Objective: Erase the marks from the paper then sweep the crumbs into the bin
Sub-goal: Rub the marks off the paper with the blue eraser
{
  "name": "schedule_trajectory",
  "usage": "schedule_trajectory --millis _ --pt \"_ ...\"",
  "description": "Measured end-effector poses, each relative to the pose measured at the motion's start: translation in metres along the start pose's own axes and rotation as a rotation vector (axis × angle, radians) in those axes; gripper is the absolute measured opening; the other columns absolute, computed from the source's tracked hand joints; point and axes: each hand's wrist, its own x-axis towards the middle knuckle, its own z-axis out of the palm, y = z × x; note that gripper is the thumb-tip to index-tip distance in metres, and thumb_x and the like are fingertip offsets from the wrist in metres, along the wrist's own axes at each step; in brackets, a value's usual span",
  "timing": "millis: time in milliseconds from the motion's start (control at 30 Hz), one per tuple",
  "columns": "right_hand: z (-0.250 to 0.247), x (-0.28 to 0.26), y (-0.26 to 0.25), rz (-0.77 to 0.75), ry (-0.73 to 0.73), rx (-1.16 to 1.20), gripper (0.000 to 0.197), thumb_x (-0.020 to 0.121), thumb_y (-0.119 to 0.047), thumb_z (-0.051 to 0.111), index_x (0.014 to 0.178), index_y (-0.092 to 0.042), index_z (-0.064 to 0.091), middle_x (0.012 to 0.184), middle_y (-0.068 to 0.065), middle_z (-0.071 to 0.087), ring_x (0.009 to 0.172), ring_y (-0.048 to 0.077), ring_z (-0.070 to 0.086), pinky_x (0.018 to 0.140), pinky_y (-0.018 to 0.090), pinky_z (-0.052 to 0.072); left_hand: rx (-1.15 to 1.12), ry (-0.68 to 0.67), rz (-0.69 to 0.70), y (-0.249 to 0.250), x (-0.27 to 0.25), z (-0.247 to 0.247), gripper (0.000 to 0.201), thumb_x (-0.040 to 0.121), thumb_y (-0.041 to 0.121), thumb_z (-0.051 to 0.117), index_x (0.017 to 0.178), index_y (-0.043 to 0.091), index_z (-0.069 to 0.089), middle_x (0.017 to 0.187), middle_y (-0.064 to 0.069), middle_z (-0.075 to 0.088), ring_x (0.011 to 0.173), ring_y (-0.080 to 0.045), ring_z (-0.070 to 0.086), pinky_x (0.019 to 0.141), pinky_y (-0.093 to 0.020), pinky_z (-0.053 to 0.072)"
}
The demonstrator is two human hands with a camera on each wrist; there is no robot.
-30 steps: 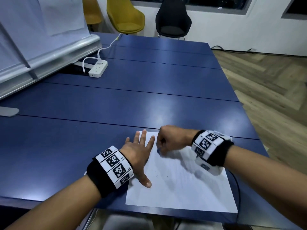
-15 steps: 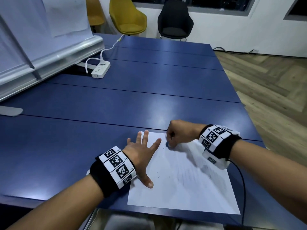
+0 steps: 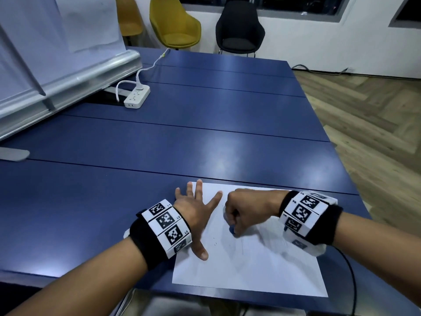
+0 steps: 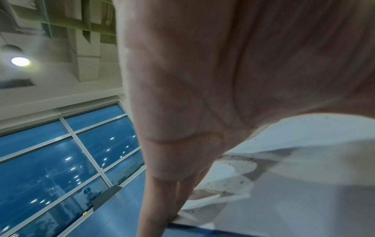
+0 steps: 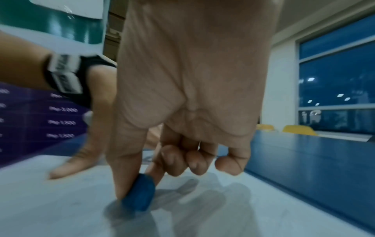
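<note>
A white sheet of paper lies on the blue table near its front edge. Faint pencil marks and dark crumbs show near the sheet's middle left. My left hand lies flat with spread fingers on the paper's left edge and presses it down. My right hand pinches a small blue eraser between thumb and forefinger, its tip on the paper. The right wrist view shows the eraser touching the paper. Crumbs speckle the paper in the left wrist view. No bin is in view.
A white power strip with its cable lies at the table's back left. A whiteboard tray leans along the left side. Yellow chairs and a black chair stand behind the table. Wooden floor runs along the right.
My right hand has moved the eraser from the paper's far left part toward me, down the sheet. The left hand has stayed pressed on the paper's left edge.
</note>
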Motion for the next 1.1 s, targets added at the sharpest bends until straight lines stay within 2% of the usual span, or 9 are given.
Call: schedule_trajectory --millis 167,300,467,567,733,900,967,1033,1100 --pt "-0.01 -0.001 0.009 0.081 0.163 -0.002 0.012 0.068 -0.027 0.079 0.073 -0.019 0.072 0.062 -0.017 0.064 0.056 -0.003 0.054 0.057 0.018 0.041 -0.01 0.004 0.011 -0.002 0.001 0.001 0.158 0.053 0.064 0.087 0.146 0.031 -0.037 0.152 -0.03 -0.035 0.143 -0.048 -0.026 0.113 -0.068 -0.001" --pt "0.016 -0.012 -0.01 -0.018 0.007 -0.032 0.015 0.068 -0.032 0.076 0.073 -0.02 0.07 0.07 -0.01 0.068 0.069 0.01 0.062 0.066 0.029 0.053 -0.006 -0.001 0.006 -0.003 -0.001 0.001 0.158 0.054 0.064 0.087 0.146 0.031 -0.036 0.152 -0.029 -0.035 0.144 -0.047 -0.026 0.113 -0.069 -0.002" --pt "0.01 -0.014 -0.001 0.031 0.133 -0.043 0.018 0.067 -0.035 0.077 0.073 -0.02 0.07 0.068 -0.01 0.067 0.065 0.008 0.056 0.068 0.026 0.045 0.001 -0.002 0.001 -0.001 -0.001 -0.001 0.158 0.053 0.064 0.087 0.147 0.031 -0.035 0.152 -0.03 -0.034 0.144 -0.047 -0.024 0.112 -0.07 -0.002" --pt "0.027 -0.024 -0.018 -0.044 0.017 -0.07 0.016 0.07 -0.033 0.075 0.073 -0.019 0.07 0.069 -0.01 0.067 0.062 0.008 0.055 0.075 0.029 0.046 0.015 -0.014 -0.012 0.001 -0.002 -0.002 0.157 0.054 0.064 0.087 0.147 0.029 -0.036 0.152 -0.03 -0.034 0.144 -0.047 -0.024 0.112 -0.07 -0.002" --pt "0.014 -0.02 -0.012 0.067 0.141 -0.025 0.017 0.067 -0.035 0.077 0.073 -0.02 0.072 0.062 -0.012 0.065 0.064 0.008 0.059 0.065 0.025 0.048 0.03 -0.011 -0.016 0.002 -0.003 -0.004 0.157 0.055 0.064 0.087 0.147 0.03 -0.036 0.153 -0.03 -0.033 0.145 -0.047 -0.023 0.112 -0.07 -0.001" --pt "0.038 -0.037 -0.026 0.003 0.056 0.024 0.014 0.07 -0.029 0.078 0.072 -0.017 0.069 0.064 -0.011 0.061 0.065 0.013 0.059 0.063 0.029 0.05 0.019 -0.04 -0.008 0.001 -0.004 -0.005 0.156 0.055 0.064 0.086 0.146 0.03 -0.036 0.152 -0.028 -0.035 0.144 -0.046 -0.025 0.112 -0.07 -0.003" --pt "0.04 -0.051 -0.015 0.045 0.167 0.039 0.011 0.073 -0.026 0.074 0.07 -0.02 0.066 0.071 -0.012 0.056 0.071 0.014 0.057 0.064 0.032 0.05 0.007 -0.025 0.003 0.0 -0.005 -0.005 0.156 0.055 0.064 0.086 0.146 0.031 -0.036 0.153 -0.027 -0.036 0.144 -0.045 -0.025 0.113 -0.069 -0.002" --pt "0.052 -0.07 -0.003 0.104 0.35 0.034 0.007 0.079 -0.027 0.068 0.076 -0.021 0.065 0.09 -0.009 0.052 0.085 0.015 0.054 0.074 0.034 0.049 -0.033 -0.016 0.027 -0.003 -0.006 -0.003 0.156 0.055 0.065 0.086 0.147 0.032 -0.035 0.153 -0.024 -0.037 0.144 -0.043 -0.028 0.114 -0.067 0.0" --pt "0.076 -0.093 0.003 0.16 0.493 0.089 0.007 0.086 -0.03 0.063 0.081 -0.027 0.06 0.102 -0.013 0.046 0.091 0.009 0.052 0.078 0.028 0.047 -0.091 -0.008 0.051 -0.009 -0.007 0.0 0.155 0.054 0.066 0.086 0.147 0.033 -0.034 0.152 -0.02 -0.04 0.143 -0.04 -0.032 0.116 -0.065 0.001"
